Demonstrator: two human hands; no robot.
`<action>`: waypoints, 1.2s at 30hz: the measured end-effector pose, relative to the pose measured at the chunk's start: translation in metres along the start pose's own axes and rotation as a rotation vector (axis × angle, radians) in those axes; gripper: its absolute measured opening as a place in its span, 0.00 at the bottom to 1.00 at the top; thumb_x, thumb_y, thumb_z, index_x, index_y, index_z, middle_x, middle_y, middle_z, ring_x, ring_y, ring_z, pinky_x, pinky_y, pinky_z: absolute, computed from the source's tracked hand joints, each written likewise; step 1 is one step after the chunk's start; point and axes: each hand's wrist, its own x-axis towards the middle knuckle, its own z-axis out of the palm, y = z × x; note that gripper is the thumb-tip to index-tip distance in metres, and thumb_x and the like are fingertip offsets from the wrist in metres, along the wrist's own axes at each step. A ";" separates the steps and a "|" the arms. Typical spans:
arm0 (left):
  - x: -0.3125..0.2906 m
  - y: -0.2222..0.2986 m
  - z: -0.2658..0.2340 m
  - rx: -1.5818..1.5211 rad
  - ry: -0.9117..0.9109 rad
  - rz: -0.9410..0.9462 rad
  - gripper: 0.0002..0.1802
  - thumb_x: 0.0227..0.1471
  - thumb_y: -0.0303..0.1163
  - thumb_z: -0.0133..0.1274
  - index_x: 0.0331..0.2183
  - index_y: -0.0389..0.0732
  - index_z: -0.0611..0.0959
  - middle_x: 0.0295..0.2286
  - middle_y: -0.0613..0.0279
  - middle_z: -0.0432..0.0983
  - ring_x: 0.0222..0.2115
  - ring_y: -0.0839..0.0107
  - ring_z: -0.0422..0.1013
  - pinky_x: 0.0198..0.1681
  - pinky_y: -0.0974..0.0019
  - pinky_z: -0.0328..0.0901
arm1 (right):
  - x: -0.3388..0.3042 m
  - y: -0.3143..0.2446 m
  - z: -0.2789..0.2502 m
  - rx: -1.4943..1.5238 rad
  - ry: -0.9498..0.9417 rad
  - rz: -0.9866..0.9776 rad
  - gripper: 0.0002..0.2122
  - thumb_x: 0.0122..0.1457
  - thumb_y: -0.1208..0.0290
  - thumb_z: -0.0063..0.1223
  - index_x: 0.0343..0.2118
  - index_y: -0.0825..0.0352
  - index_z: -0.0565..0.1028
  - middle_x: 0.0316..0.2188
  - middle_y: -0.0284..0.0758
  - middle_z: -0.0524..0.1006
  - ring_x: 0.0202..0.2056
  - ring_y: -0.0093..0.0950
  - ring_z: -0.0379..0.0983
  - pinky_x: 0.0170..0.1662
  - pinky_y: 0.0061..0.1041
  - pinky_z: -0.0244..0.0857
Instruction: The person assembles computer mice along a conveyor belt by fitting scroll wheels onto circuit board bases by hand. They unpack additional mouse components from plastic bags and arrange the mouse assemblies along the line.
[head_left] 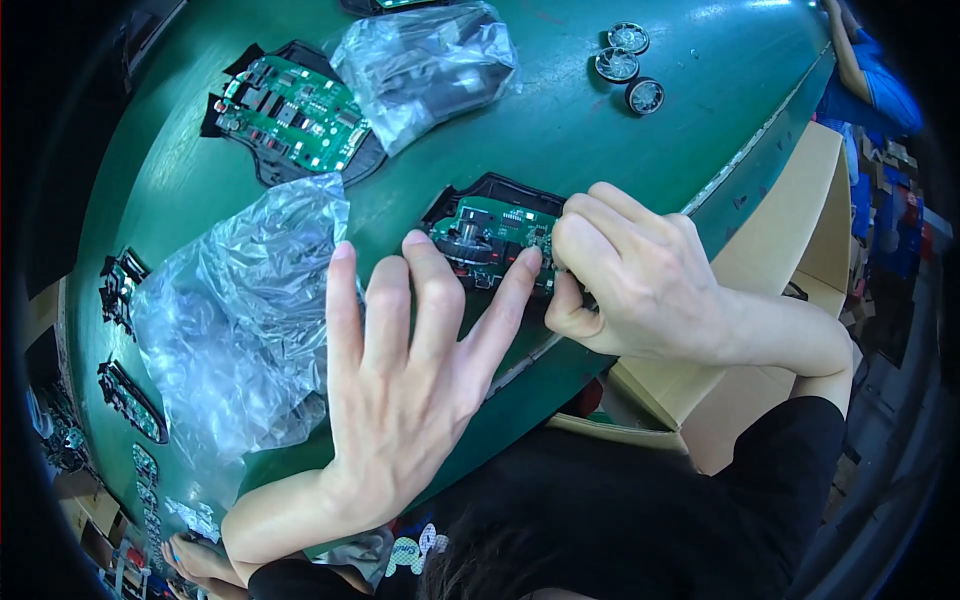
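Note:
A black plastic housing (pixel 497 187) with a green circuit board (pixel 512 219) in it lies on the green table in front of me. A dark round wheel-like part (pixel 466 243) sits on the board's left half. My left hand (pixel 405 370) is open with its fingers spread; the index fingertip and thumb touch the near side of this assembly. At the assembly's right end, my right hand (pixel 640 275) is closed, fingers curled and thumb bent in. Whatever it pinches there is hidden by the fingers.
Another housing with a green board (pixel 300 115) lies at the far left, beside a bagged dark part (pixel 425 75). A crumpled clear bag (pixel 250 310) lies left. Several small boards line the left edge. Three round wheels (pixel 617 65) lie far back. An open cardboard box (pixel 720 380) stands right.

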 end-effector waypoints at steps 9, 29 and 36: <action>0.000 -0.002 -0.001 0.007 0.022 0.020 0.37 0.41 0.39 0.66 0.56 0.67 0.78 0.47 0.49 0.66 0.45 0.57 0.65 0.59 0.44 0.61 | 0.004 -0.003 -0.002 0.062 0.024 0.035 0.12 0.35 0.77 0.56 0.23 0.66 0.65 0.22 0.34 0.68 0.25 0.30 0.68 0.17 0.28 0.64; 0.004 -0.003 -0.003 -0.009 -0.001 0.038 0.40 0.41 0.38 0.67 0.58 0.67 0.75 0.47 0.48 0.67 0.46 0.55 0.65 0.58 0.44 0.62 | -0.025 -0.007 -0.027 -0.051 -0.016 -0.039 0.12 0.45 0.78 0.63 0.36 0.71 0.80 0.31 0.33 0.75 0.31 0.24 0.74 0.23 0.20 0.70; 0.000 -0.007 -0.010 -0.052 0.060 0.038 0.30 0.51 0.31 0.53 0.57 0.59 0.76 0.42 0.50 0.68 0.43 0.57 0.66 0.56 0.43 0.63 | -0.021 -0.025 -0.027 -0.335 -0.041 -0.210 0.14 0.42 0.73 0.63 0.34 0.72 0.81 0.31 0.34 0.75 0.34 0.24 0.73 0.21 0.21 0.68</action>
